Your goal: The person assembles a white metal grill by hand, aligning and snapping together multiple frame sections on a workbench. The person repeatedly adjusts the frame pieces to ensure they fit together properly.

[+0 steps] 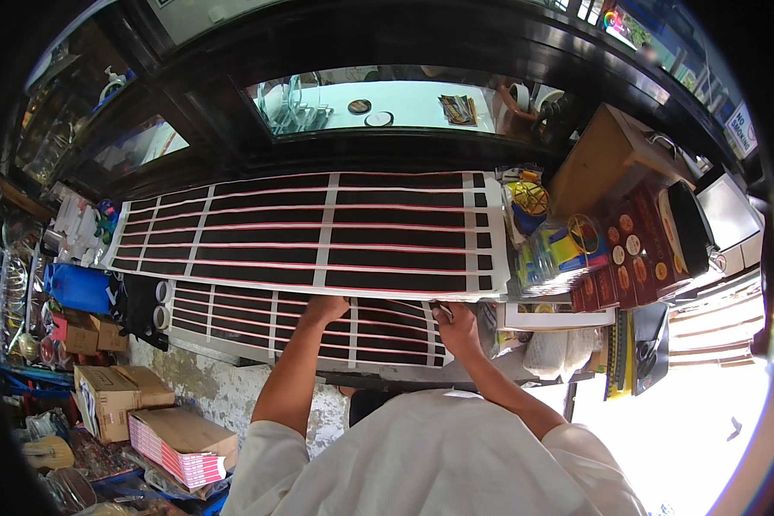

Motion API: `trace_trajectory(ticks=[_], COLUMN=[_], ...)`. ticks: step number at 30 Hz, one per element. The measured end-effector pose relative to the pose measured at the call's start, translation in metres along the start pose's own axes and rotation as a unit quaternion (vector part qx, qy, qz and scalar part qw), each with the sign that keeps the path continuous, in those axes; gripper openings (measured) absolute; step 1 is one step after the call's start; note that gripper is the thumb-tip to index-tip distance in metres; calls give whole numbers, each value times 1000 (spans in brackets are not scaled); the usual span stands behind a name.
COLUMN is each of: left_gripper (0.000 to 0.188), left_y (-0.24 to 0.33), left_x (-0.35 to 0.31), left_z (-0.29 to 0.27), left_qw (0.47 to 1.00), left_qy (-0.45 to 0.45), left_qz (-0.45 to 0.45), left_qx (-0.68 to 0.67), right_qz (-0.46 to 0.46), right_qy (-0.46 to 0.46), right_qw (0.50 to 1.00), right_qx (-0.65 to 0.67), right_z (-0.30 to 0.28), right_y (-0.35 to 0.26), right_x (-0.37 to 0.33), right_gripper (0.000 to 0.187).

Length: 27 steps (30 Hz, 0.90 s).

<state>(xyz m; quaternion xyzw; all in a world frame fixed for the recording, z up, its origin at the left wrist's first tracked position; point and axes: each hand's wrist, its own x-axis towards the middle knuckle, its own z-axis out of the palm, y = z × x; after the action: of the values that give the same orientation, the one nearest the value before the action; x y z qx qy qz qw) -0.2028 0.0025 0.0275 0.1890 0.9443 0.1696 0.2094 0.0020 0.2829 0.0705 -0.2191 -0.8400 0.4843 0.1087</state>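
Observation:
A long black-banded sheet [387,256] with white and red lines lies across the counter, its right end showing white margins. In front of it and lower down is a second, similar striped sheet [241,320], partly hidden beneath the first one's near edge. My left hand [325,310] rests closed on the lower sheet, against that edge; its fingertips are hidden. Over by the lower sheet's right end, my right hand [457,325] is pinched closed around something small and dark that I cannot make out. Near this hand the sheet's uppermost band curves downward.
Right of the sheets are plastic packets [546,254], dark red boxes [636,249] and a tall brown box [615,163]. White rolls [161,305] and a blue bag [79,288] stand left. Cardboard boxes [112,400] sit lower left. A dark framed window [378,107] is behind.

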Motion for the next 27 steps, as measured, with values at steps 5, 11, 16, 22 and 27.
trace_trajectory(ticks=[5, 11, 16, 22, 27], left_gripper=[60, 70, 58, 44, 40], left_y=[6, 6, -12, -39, -30], left_x=[2, -5, -52, -150, -175], left_z=[-12, -7, 17, 55, 66], left_qw=[997, 999, 985, 981, 981], left_qy=[-53, -21, 155, 190, 161], left_qz=[-16, -16, 48, -3, 82], left_qx=[51, 24, 52, -49, -67], right_qz=[2, -26, 69, 204, 362], right_qy=[-5, 4, -14, -75, -139], right_qw=[1000, 999, 996, 967, 909], right_qx=[9, 20, 50, 133, 151], right_z=[-2, 1, 17, 25, 10], right_y=[-1, 17, 71, 119, 68], right_x=[-4, 4, 0, -16, -24], right_gripper=[31, 29, 33, 38, 31])
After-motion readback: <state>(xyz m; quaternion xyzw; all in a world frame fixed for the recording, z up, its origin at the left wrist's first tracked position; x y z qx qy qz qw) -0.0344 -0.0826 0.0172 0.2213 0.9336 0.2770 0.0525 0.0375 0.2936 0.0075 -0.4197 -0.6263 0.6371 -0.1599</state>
